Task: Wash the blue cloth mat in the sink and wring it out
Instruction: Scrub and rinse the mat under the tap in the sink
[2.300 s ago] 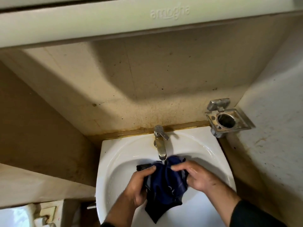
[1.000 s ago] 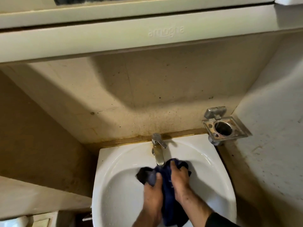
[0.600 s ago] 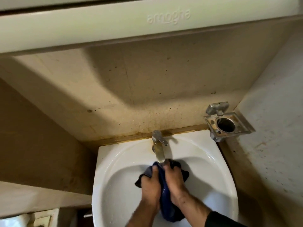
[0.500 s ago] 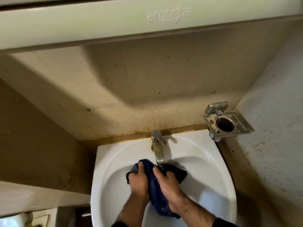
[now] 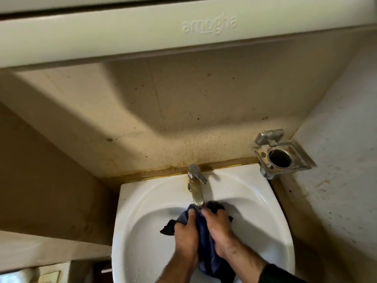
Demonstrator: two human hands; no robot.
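The blue cloth mat (image 5: 206, 250) is bunched up over the white sink (image 5: 140, 217), right under the spout of the metal tap (image 5: 196, 193). My left hand (image 5: 186, 233) grips its left side and my right hand (image 5: 219, 229) grips its right side, the two pressed close together. A dark corner of the cloth sticks out to the left of my left hand, and its lower end hangs between my wrists. Whether water runs from the tap is hidden behind the cloth and my fingers.
A metal holder with a round hole (image 5: 280, 158) is fixed to the wall at the sink's back right corner. A pale cabinet edge (image 5: 183, 31) overhangs above. Stained walls close in on the left and right.
Both hands have rubbed and shifted the cloth under the tap, sliding left and back toward the middle. The cloth is bunched tighter between them than 2.3 s ago.
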